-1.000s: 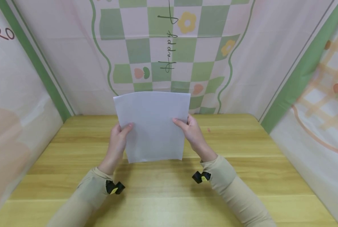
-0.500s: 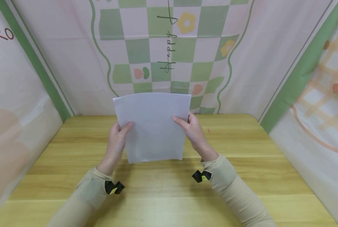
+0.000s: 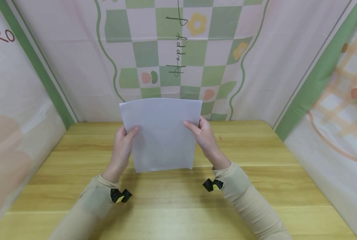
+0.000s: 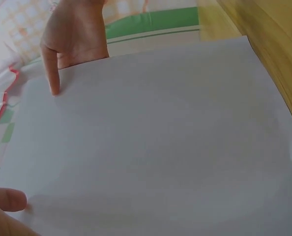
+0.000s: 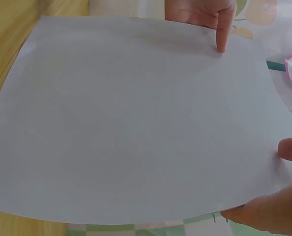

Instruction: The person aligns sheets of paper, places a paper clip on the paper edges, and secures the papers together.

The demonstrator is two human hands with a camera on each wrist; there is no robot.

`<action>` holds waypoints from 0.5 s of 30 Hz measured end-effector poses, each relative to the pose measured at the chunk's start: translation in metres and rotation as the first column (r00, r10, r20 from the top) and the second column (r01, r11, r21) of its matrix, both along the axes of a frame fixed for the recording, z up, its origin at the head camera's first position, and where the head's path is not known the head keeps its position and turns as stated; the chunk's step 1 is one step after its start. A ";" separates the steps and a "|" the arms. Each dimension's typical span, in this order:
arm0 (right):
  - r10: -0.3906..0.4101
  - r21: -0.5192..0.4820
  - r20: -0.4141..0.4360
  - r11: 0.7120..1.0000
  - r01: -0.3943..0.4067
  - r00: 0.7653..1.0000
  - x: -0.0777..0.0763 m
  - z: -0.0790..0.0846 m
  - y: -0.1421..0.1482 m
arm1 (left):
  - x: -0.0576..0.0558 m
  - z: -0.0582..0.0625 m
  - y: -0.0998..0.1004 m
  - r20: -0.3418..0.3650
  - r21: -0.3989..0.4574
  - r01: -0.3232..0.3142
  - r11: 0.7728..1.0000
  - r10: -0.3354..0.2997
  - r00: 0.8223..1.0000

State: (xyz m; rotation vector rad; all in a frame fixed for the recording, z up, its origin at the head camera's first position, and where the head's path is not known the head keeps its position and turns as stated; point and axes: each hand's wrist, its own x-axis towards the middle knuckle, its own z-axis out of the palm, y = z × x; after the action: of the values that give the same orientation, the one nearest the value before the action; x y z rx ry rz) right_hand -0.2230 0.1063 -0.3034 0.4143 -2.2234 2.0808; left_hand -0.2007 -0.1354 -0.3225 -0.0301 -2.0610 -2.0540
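Note:
A blank white sheet of paper [image 3: 163, 143] is held up, tilted, above the wooden table [image 3: 172, 213]. On its left edge my left hand [image 3: 122, 146] pinches it, thumb on the near face and fingers behind. My right hand [image 3: 206, 140] grips the right edge the same way. The paper hides most of the fingers of both hands. In the left wrist view the sheet [image 4: 151, 132] fills most of the picture, with the right hand [image 4: 77, 37] at its far edge. The right wrist view shows the paper [image 5: 136, 118] slightly bowed, and the left hand [image 5: 205, 14] across from it.
A curtain [image 3: 187, 50] with green checks and flowers hangs behind the table. More printed cloth stands at the left [image 3: 22, 133] and right [image 3: 340, 110]. Both sleeved wrists carry small black cameras. A small reddish mark [image 3: 220, 137] lies on the tabletop beyond the right hand.
Both hands have shifted up slightly along the paper's edges, the left thumb most visibly. The sheet itself has stayed almost in place.

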 end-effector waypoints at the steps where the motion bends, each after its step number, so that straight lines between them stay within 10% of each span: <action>1: 0.000 0.001 0.002 1.000 0.000 1.000 0.000 0.000 0.000 | 0.000 0.000 0.000 -0.003 0.000 0.002 1.000 -0.002 1.000; 15: -0.004 -0.001 -0.018 1.000 0.004 1.000 0.000 0.004 -0.002 | -0.001 0.006 0.003 -0.003 0.030 0.007 1.000 -0.007 1.000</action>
State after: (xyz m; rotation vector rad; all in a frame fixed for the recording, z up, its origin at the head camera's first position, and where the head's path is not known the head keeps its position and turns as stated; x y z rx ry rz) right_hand -0.2235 0.1042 -0.2997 0.4255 -2.2116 2.0678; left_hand -0.2016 -0.1327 -0.3169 -0.0359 -2.0304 -2.0879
